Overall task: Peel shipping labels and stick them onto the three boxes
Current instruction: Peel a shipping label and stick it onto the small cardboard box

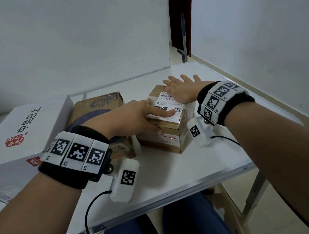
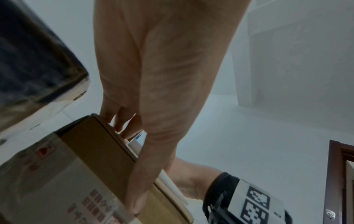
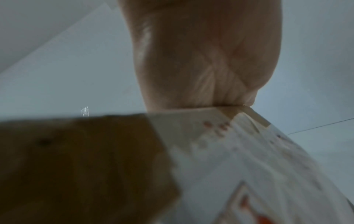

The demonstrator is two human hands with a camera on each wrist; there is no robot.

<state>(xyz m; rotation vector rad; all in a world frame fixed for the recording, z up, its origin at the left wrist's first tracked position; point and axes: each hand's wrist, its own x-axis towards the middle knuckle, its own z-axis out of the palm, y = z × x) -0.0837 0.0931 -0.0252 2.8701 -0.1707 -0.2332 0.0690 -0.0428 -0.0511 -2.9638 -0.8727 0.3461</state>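
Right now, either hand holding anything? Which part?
Nothing gripped. Left hand presses the shipping label flat with straight fingers on the small box, thumb on its front; right hand rests flat on its top.

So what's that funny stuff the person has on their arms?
Both arms are bare, with no sleeves. Each wrist wears a black fabric band carrying white square tiles printed with black-and-white maze-like codes, seen again on the other wrist. A small white box with its own code hangs under each wrist, and a thin black cable trails from it. The hands wear no gloves.
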